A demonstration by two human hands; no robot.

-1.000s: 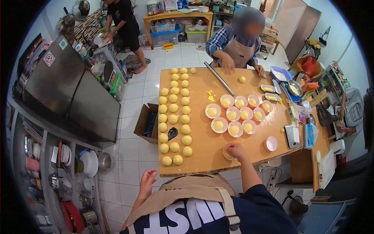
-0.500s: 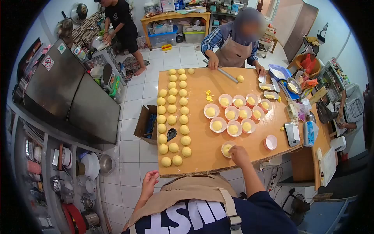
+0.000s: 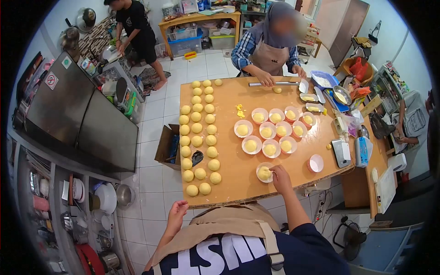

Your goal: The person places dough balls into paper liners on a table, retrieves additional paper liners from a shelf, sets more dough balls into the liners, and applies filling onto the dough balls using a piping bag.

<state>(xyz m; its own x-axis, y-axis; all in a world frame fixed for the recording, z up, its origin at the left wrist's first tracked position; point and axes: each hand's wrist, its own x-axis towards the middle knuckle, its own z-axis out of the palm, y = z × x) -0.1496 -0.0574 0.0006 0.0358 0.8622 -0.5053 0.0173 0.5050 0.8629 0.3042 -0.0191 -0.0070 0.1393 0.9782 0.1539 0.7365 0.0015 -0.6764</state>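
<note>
While the left hand [image 3: 178,211] hangs empty near the table's front edge, fingers loosely curled and parted, the right hand [image 3: 280,178] is narrowed, its fingertips drawn in against the right side of a dough piece [image 3: 264,173] sitting in a white paper cup [image 3: 260,179]; whether they pinch it or only touch it, I cannot tell. That cup stands at the near side of the wooden table [image 3: 229,160], at 10 o'clock from the right hand and just beside it. Toward 12 o'clock lies a cluster of filled cups [image 3: 270,148], each with a pale yellow round inside, and at 2 o'clock stands a lone cup [image 3: 315,163] with a scale [image 3: 341,153] beyond it. Off between 9 and 11 o'clock, round dough balls [image 3: 197,140] run in long rows down the table's left side, a small black item [image 3: 197,158] among them. Yellow scraps [image 3: 239,111] lie at 11 o'clock, past the cluster's left edge. Across the table at 12 o'clock, a co-worker [image 3: 270,50] in an apron has a hand on a metal rolling pin [image 3: 286,84], with one ball [image 3: 277,90] just on its near side. Farther off, between 10 and 11 o'clock, another person [image 3: 136,32] in black stands by a counter.
</note>
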